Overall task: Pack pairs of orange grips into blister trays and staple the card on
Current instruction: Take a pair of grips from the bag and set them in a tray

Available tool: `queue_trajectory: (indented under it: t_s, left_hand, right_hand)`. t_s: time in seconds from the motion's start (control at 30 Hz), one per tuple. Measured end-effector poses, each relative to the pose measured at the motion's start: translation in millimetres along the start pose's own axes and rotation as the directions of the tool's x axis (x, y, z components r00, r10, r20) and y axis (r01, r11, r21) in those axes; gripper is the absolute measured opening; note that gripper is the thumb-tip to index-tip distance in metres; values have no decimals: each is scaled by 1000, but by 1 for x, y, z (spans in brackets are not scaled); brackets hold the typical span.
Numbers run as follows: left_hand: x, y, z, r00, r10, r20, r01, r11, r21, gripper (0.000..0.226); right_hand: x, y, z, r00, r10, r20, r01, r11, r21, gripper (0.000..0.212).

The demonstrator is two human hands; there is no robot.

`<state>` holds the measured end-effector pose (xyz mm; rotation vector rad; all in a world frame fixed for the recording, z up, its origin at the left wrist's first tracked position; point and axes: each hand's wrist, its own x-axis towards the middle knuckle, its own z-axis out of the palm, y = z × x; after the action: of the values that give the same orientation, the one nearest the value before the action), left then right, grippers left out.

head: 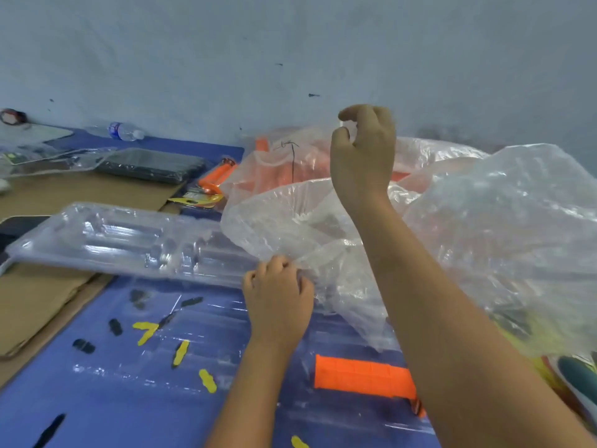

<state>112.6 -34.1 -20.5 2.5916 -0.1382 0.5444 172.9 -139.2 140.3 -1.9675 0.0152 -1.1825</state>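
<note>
left hand [277, 292], fingers curled, gripping near edge of crumpled clear plastic bag [323, 227] at mid-mat. right hand [363, 150] raised above bag mouth, thumb and forefinger pinched close; whether pinching film or nothing, cannot tell. ribbed orange rubber grip [361, 376] lying on blue patterned floor mat [97, 399] toward near right, long axis left-to-right, right end cut off by right forearm; below and right of left hand, likely nearer to it than to raised right hand. stack of clear moulded blister trays [129, 240] toward left edge, long axis left-to-right, touching bag. second orange grip [216, 176] near far edge by wall, beside yellow printed card [197, 200]. further orange shapes inside far bag [284, 166], blurred through film, count not determinable. no stapler made out.
</note>
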Motion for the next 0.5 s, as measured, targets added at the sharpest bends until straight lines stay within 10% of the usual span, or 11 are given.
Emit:
queue_trajectory:
  t_s: [0.13,0.33,0.5]
  left_hand:
    - [-2,-5,6,999,34,-37,-34,999,4,19]
    - [-2,-6,8,993,63,-98,-62,998,11,24]
    - [-1,-5,7,993,58,-102,-59,998,0,25]
  right_hand:
    - [25,30,36,923,221,314,-129,949,-289,44]
    - [28,64,77,749,560,354,-477,827,-298,87]
    - [18,68,84,726,599,338,-370,755,-542,37]
